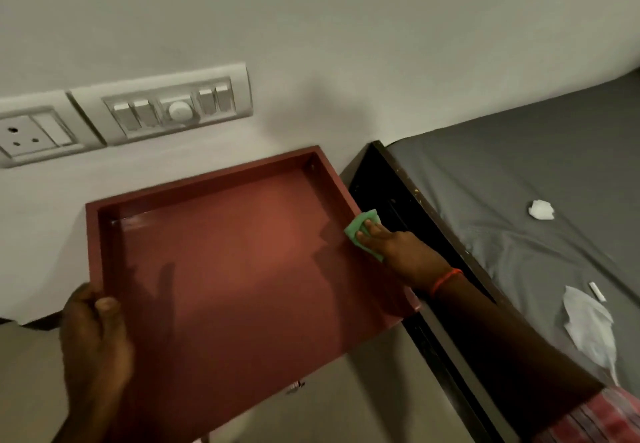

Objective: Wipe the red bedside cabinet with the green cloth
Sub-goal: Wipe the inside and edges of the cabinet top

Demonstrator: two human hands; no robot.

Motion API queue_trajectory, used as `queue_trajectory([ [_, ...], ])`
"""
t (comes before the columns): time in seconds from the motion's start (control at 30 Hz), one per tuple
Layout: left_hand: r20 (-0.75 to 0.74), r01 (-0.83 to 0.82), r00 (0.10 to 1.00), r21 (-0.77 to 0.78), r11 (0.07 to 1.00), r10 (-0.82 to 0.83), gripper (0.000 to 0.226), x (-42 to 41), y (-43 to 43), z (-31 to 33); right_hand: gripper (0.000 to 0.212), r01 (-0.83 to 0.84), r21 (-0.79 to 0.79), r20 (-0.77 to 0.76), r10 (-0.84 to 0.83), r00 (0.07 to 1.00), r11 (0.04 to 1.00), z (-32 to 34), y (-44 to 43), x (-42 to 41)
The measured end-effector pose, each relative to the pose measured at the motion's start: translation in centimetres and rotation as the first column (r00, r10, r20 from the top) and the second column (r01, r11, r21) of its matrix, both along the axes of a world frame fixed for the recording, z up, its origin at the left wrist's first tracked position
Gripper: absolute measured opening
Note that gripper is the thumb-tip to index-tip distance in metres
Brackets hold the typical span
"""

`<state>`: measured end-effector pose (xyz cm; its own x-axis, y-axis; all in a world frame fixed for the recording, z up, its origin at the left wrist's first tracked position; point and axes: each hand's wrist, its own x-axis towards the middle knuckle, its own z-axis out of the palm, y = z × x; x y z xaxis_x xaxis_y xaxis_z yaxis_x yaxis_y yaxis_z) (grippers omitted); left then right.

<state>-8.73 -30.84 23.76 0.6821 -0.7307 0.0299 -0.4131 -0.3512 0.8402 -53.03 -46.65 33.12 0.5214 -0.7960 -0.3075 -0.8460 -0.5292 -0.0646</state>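
The red bedside cabinet (228,269) fills the middle of the view; its top is a shallow tray with a raised rim. My right hand (391,240) presses the green cloth (358,226) onto the right rim of the top, beside the bed. Only part of the cloth shows past my fingers. My left hand (93,335) grips the cabinet's near-left edge, thumb over the rim.
A dark bed frame (433,221) with a grey sheet (519,179) stands close on the right. A white wad (541,209) and crumpled white paper (588,325) lie on the sheet. Switch plates and a socket (159,110) sit on the wall behind.
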Motion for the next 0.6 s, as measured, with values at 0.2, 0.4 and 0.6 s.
queue_trajectory([
  [0.2,0.418,0.204,0.883,0.068,0.977,-0.214,0.060,-2.3,0.0,3.7,0.067,0.106,0.020,0.034,-0.107,0.994,0.994,0.6,8.3,-2.6],
  [0.4,0.512,0.499,0.647,0.275,0.822,-0.565,0.084,-7.1,-1.4,3.4,0.066,0.120,-0.003,-0.109,-0.120,0.987,0.993,2.1,12.6,-3.7],
  [0.6,0.405,0.610,0.438,0.522,0.596,-0.803,0.079,-13.0,-3.5,2.5,0.028,0.389,0.163,0.551,-0.411,0.727,0.907,5.6,10.6,-4.8],
])
